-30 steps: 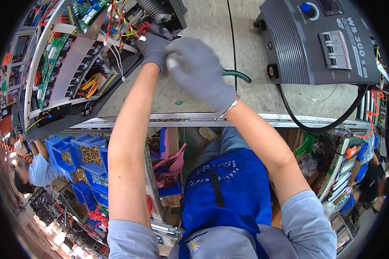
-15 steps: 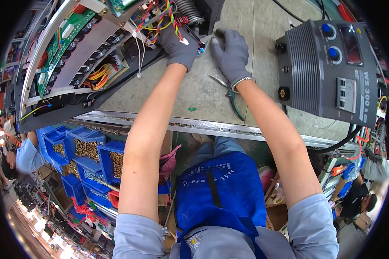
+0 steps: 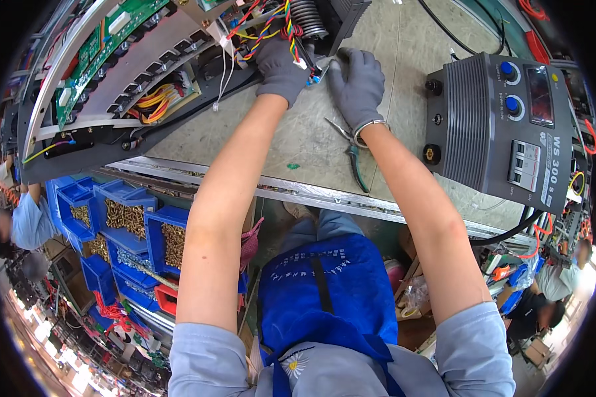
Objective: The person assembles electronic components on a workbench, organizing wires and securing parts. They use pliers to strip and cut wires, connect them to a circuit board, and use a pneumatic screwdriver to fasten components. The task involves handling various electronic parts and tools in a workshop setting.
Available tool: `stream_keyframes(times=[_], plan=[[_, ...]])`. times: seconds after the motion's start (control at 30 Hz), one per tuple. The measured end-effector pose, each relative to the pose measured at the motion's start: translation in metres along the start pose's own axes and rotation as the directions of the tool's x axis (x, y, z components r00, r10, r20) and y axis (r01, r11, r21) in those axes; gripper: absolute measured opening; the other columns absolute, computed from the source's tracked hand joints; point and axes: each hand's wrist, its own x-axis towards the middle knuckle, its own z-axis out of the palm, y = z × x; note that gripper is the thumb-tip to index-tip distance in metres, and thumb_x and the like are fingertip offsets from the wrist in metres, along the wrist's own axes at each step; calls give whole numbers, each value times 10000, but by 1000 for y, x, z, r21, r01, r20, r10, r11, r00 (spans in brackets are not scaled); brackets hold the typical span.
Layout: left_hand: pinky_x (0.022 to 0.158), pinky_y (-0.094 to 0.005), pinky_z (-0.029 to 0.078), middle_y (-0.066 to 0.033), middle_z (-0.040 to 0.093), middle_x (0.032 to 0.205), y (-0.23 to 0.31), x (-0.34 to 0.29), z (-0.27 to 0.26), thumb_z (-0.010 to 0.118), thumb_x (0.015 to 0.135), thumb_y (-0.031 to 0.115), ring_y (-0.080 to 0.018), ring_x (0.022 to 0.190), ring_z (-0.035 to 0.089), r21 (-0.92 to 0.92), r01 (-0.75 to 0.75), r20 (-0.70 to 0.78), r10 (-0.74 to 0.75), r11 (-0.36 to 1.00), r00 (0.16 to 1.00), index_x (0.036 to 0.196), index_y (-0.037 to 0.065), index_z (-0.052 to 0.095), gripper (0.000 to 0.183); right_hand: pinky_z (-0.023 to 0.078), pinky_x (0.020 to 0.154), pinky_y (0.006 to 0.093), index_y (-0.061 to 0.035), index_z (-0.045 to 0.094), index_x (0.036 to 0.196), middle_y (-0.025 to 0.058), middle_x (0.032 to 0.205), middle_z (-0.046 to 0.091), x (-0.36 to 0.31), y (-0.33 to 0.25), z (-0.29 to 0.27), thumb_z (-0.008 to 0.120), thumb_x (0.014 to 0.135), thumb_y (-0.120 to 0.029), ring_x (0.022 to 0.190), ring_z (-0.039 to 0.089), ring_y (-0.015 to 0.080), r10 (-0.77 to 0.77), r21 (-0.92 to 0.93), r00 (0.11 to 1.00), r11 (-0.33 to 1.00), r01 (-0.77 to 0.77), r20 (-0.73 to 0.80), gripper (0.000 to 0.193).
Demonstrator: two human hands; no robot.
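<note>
My left hand, in a grey glove, reaches in among the coloured wires of an opened machine. Its fingers bend inward and are partly covered by wires, so what they hold is hidden. Beside its fingertips, short leads with blue ends stick out toward my other hand. My right hand, gloved too, has its fingers curled and its thumb close to these leads; anything pinched there is too small to make out. Below the right wrist, pliers with dark green handles lie on the worktable.
The opened machine's metal frame, with green circuit boards, fills the upper left. A grey power unit with blue knobs stands at right. Blue bins of screws hang below the table edge. Other people appear at the sides.
The view has shifted slightly, moving the machine and power unit in the picture. Both hands stay close together by the wires, with the right hand a little farther from the leads.
</note>
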Motion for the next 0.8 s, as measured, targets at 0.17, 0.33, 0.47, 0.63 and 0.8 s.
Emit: stream_keyframes(times=[0.17,0.33,0.47,0.63,0.8], plan=[[585,-424,476,-162,627,665,0,8,-2,616,778,358,-358,632,611,19,105,170,-107,994,980,734,73,669,294,426,787,414,-126,597,993,91,1004,572,0,4,0,607,786,-285,921,547,302,-2,36,1000,999,2,-4,261],[563,-430,474,-170,624,660,-12,-1,10,638,745,349,-349,632,620,86,-2,116,-8,996,993,685,78,667,279,412,845,423,-111,580,1069,117,1047,564,-3,3,-11,597,795,-284,996,520,316,49,176,998,983,-57,49,324],[566,-430,476,-159,626,661,-7,-2,5,659,688,260,-333,647,627,62,38,102,-44,997,994,701,77,672,184,354,933,433,-88,536,1172,148,1118,538,-46,-16,-65,591,804,-294,1080,474,327,17,204,989,978,-46,145,425],[574,-428,485,-146,635,692,-10,2,3,677,663,244,-328,662,630,55,12,96,-17,998,995,724,84,677,172,226,1024,477,-51,421,1293,165,1296,423,-101,-27,-127,649,749,-416,1211,372,334,68,-92,940,995,-40,335,694],[588,-432,491,-156,638,716,-3,2,3,707,666,328,-329,677,633,49,35,126,-41,998,991,750,90,672,254,200,1035,478,-20,388,1302,161,1303,415,-119,-16,-121,656,728,-476,1230,362,322,9,-157,947,987,43,320,781]])
